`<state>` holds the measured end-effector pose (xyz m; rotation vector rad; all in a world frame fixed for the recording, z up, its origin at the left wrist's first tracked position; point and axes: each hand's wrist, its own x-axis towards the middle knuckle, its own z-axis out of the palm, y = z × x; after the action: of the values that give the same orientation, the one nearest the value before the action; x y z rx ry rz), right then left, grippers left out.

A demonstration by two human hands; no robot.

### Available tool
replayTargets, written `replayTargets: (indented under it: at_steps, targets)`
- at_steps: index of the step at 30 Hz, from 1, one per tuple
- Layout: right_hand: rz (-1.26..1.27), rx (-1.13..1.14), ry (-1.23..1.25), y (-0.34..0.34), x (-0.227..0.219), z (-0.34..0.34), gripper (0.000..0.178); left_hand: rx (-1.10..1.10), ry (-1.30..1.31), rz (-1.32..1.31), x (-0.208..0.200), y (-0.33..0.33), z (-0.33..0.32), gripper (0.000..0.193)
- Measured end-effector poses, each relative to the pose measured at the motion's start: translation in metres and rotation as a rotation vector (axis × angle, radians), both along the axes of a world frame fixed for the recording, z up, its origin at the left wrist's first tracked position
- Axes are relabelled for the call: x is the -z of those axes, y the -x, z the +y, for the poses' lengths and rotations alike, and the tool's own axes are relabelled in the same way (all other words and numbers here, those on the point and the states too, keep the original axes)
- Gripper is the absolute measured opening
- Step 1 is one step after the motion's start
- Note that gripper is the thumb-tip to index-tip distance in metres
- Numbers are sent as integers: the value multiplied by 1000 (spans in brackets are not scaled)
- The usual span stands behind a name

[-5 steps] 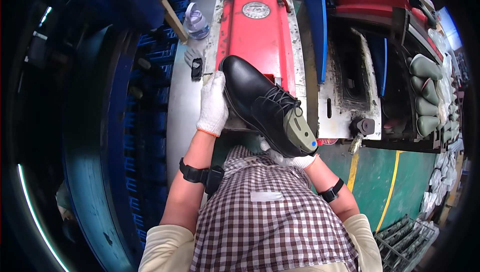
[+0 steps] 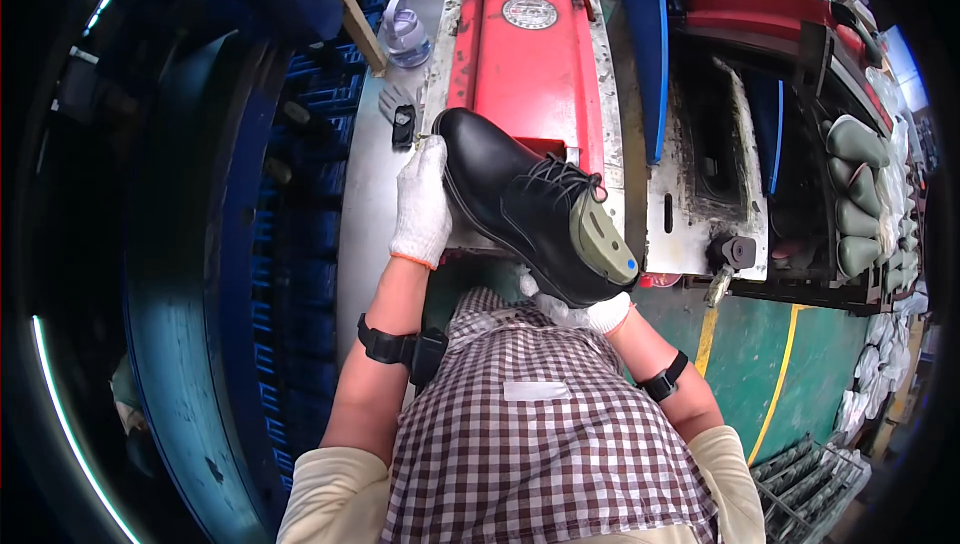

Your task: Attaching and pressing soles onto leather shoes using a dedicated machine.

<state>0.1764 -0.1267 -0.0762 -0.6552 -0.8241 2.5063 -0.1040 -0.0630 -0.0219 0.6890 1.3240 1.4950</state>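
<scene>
1. You hold a black lace-up shoe (image 2: 520, 199) in both gloved hands, raised in front of your chest and above the red machine housing (image 2: 530, 64).
2. Your left hand (image 2: 422, 206), in a white knit glove, lies flat along the toe end of the shoe, its fingers pressed against the side of the upper; the grip is closed on the shoe.
3. Your right hand (image 2: 590, 312), also gloved in white, sits under the heel end and is mostly hidden by the shoe; it supports the shoe from below, its grip closed on it as far as can be seen.
4. The shoe points toe away from you and to the left, heel toward your chest, with an olive-green last (image 2: 600, 239) filling its opening.
5. A clear plastic bottle (image 2: 405, 36) stands on the grey surface (image 2: 365, 194) to the left of the red housing, well apart from your hands.
6. A row of olive-green lasts (image 2: 860, 184) sits at the far right.
</scene>
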Motion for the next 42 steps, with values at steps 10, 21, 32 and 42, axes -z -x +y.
replayTargets:
  at_steps: [10, 21, 32, 42]
  targets:
    - [682, -18, 810, 45, -61, 5, 68, -55, 1, -242, 8, 21, -17, 39]
    - [824, -82, 820, 68, -53, -2, 72, -48, 12, -278, -15, 37, -34, 30]
    - [835, -72, 935, 74, -56, -9, 71, -55, 75, -251, -45, 32, -52, 32]
    - [894, -108, 845, 77, -50, -13, 74, 53, -114, -221, -53, 22, -61, 52]
